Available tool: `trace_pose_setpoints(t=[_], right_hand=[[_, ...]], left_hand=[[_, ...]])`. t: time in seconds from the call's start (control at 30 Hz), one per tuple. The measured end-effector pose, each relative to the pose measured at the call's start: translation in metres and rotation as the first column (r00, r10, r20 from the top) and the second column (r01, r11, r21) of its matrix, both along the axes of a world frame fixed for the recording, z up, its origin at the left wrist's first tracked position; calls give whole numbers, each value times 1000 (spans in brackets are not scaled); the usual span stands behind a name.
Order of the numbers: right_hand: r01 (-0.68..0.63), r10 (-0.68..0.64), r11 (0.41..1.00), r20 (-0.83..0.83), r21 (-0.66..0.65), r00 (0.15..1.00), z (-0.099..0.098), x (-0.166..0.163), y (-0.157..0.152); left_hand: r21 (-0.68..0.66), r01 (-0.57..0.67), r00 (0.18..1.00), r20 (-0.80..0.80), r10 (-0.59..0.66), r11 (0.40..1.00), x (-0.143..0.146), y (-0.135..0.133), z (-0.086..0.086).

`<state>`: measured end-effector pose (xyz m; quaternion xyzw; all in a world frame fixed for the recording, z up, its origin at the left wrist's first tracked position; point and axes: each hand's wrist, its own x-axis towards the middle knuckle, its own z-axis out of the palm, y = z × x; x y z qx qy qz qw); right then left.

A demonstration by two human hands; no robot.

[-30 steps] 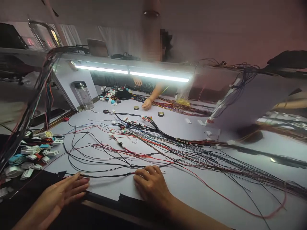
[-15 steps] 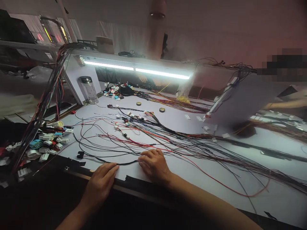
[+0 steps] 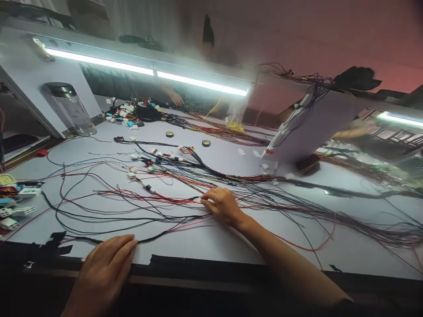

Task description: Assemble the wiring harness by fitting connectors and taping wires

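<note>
Gently steady the cable (image 3: 152, 238) under left hand (image 3: 107, 259), hold hidden, with right grip (image 3: 222, 206) pinched together at red wires (image 3: 175, 201), without snagging.

White tabletop (image 3: 191, 245), black-sheathed cable (image 3: 150, 240) at left hand (image 3: 107, 264), red wires (image 3: 165, 200) at right hand (image 3: 221, 204), two tape rolls (image 3: 206, 144) beyond right hand, capped clear bottle (image 3: 75, 110) well beyond left hand, connectors (image 3: 26, 191) left of left hand.
</note>
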<state>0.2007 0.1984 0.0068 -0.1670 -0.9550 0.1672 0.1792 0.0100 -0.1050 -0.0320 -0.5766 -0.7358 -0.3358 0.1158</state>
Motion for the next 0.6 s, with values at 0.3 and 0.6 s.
trace_pose_setpoints(t=[0.3, 0.6], right_hand=[[-80, 72, 995, 122, 65, 990, 2, -41, -18], [-133, 129, 991, 217, 3, 968, 10, -79, -27]], left_hand=[[-113, 31, 991, -127, -45, 993, -15, 22, 6], [-6, -21, 992, -127, 20, 1000, -6, 49, 21]])
